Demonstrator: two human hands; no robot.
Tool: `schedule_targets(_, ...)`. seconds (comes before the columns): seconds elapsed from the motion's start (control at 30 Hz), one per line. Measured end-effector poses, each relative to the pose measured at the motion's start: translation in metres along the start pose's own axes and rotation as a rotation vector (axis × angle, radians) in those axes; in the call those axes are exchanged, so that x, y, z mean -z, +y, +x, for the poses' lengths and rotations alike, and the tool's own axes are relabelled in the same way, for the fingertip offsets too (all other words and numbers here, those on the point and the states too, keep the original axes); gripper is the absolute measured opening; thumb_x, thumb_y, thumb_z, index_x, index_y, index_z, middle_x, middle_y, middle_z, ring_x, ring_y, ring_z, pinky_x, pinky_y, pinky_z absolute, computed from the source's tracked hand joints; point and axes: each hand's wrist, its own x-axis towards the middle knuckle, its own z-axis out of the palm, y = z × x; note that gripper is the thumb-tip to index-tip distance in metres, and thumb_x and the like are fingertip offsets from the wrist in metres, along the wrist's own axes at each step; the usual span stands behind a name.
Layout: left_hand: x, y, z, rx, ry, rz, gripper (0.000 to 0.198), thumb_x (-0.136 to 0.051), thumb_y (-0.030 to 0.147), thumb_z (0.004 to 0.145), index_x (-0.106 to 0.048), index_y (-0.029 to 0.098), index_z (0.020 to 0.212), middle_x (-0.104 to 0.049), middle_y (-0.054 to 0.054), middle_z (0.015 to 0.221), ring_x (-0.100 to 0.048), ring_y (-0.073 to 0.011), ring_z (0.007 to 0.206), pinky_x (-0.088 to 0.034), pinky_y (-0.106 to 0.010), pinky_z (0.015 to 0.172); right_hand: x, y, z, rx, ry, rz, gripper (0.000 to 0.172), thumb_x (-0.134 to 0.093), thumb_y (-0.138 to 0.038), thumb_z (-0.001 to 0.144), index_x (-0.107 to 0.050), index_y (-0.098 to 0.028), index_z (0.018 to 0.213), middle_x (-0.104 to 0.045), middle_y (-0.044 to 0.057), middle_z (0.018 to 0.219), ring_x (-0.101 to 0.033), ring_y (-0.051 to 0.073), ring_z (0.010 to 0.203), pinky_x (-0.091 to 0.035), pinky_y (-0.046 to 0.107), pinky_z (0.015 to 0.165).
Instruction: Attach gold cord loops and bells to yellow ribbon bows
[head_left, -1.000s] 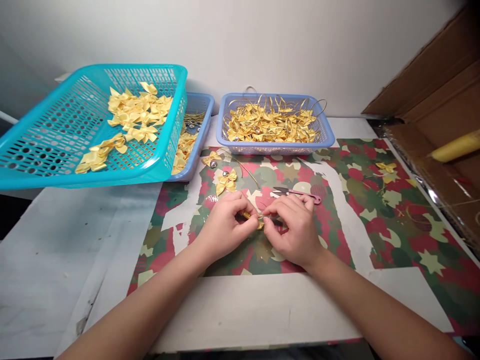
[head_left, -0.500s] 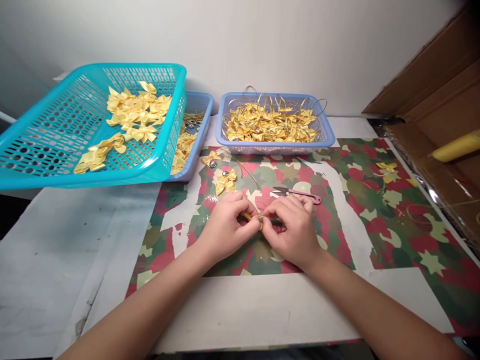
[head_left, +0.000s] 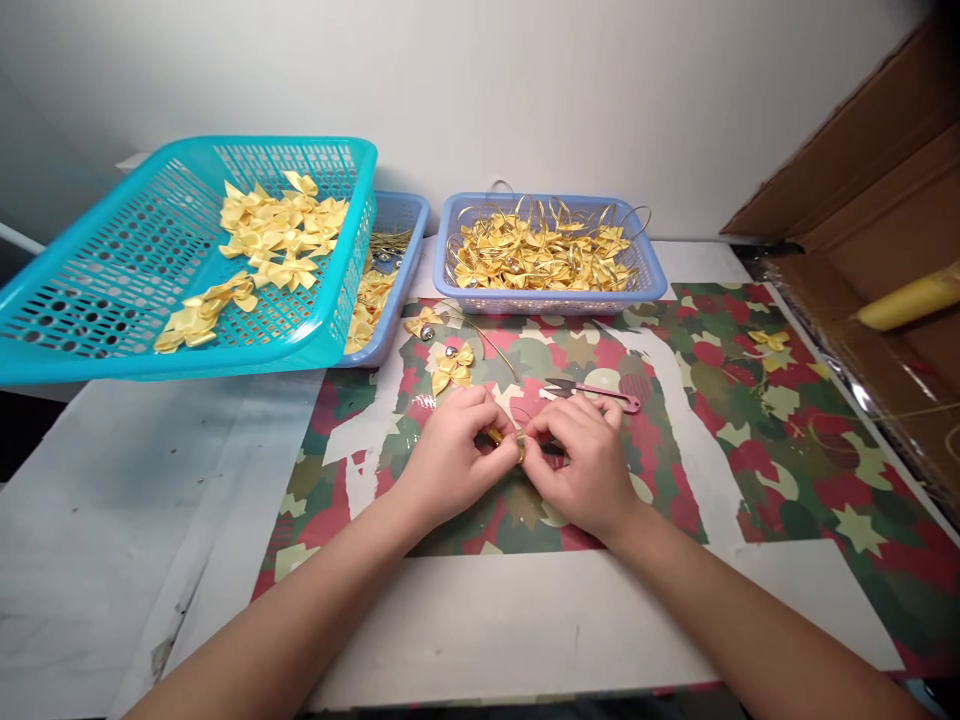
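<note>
My left hand (head_left: 459, 452) pinches a small gold piece (head_left: 495, 436), mostly hidden by the fingers. Fingertip to fingertip with it, my right hand (head_left: 583, 458) is closed on a thin gold cord (head_left: 523, 437) between the two hands. Just beyond my left hand lie a yellow bow with a silver bell (head_left: 454, 368) and a second bow (head_left: 424, 322) with a bell. A loose gold cord (head_left: 491, 345) curves beside them. Small scissors with a pink handle (head_left: 611, 396) lie behind my right hand.
A turquoise basket (head_left: 300, 345) of yellow bows overlaps a blue basket (head_left: 409, 290) at the left. Another blue basket (head_left: 551, 301), full of bows and gold loops, stands at the back. One bow (head_left: 770, 340) lies right, near a cardboard box (head_left: 862, 200).
The view has shifted slightly, so the baskets appear a little lower. Both hands keep nearly the same pose, fingertips still together.
</note>
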Motion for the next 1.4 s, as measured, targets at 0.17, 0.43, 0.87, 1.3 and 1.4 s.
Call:
schedule_targets(0.17, -0.0011, -0.0009, -0.0004, -0.025, -0.012, 0.04, 0.014, -0.058, 0.013, 0.077, -0.055, 0.018, 0.063, -0.051, 0.0, 0.07, -0.047, -0.0162, 0.073, -0.039, -0.031, 0.071, 0.0007, 0.001, -0.0008, 0.03, 0.013, -0.024, 0.012, -0.056, -0.015, 0.077, -0.055, -0.018, 0.066, -0.061, -0.004, 0.064, -0.051, 0.013, 0.064, -0.025, 0.035, 0.078)
schedule_targets(0.43, -0.0015, -0.0017, -0.0002, -0.033, -0.005, 0.07, 0.014, -0.056, 0.013, 0.076, -0.054, 0.018, 0.064, -0.051, 0.0, 0.071, -0.047, -0.0166, 0.073, -0.039, -0.031, 0.07, 0.0022, -0.0005, 0.0006, 0.017, 0.001, -0.043, 0.013, -0.055, -0.016, 0.077, -0.055, -0.018, 0.065, -0.059, -0.004, 0.062, -0.05, 0.013, 0.064, -0.025, 0.035, 0.077)
schedule_targets(0.87, -0.0008, -0.0008, 0.0011, -0.025, -0.031, 0.1, 0.014, -0.055, 0.016, 0.078, -0.054, 0.019, 0.064, -0.052, -0.001, 0.071, -0.047, -0.0181, 0.074, -0.04, -0.032, 0.069, -0.0001, 0.0008, 0.0004, 0.033, 0.004, -0.062, 0.013, -0.055, -0.015, 0.078, -0.054, -0.019, 0.065, -0.06, -0.004, 0.064, -0.05, 0.013, 0.063, -0.026, 0.035, 0.078)
schedule_targets(1.3, 0.0012, 0.0011, 0.0016, 0.015, -0.101, 0.059, 0.018, -0.05, 0.016, 0.084, -0.054, 0.019, 0.066, -0.054, -0.002, 0.075, -0.047, -0.0187, 0.077, -0.039, -0.034, 0.073, 0.0012, 0.0013, -0.0002, 0.166, 0.064, -0.138, 0.012, -0.056, -0.014, 0.08, -0.056, -0.019, 0.068, -0.064, -0.003, 0.067, -0.054, 0.014, 0.067, -0.027, 0.037, 0.08)
schedule_targets(1.4, 0.0015, 0.0017, 0.0018, 0.027, -0.11, 0.053, 0.019, -0.049, 0.017, 0.085, -0.053, 0.019, 0.067, -0.053, -0.002, 0.075, -0.048, -0.0188, 0.078, -0.038, -0.034, 0.073, 0.0019, 0.0008, 0.0002, 0.191, 0.084, -0.158, 0.013, -0.056, -0.014, 0.08, -0.057, -0.019, 0.068, -0.065, -0.003, 0.067, -0.055, 0.014, 0.066, -0.028, 0.037, 0.081)
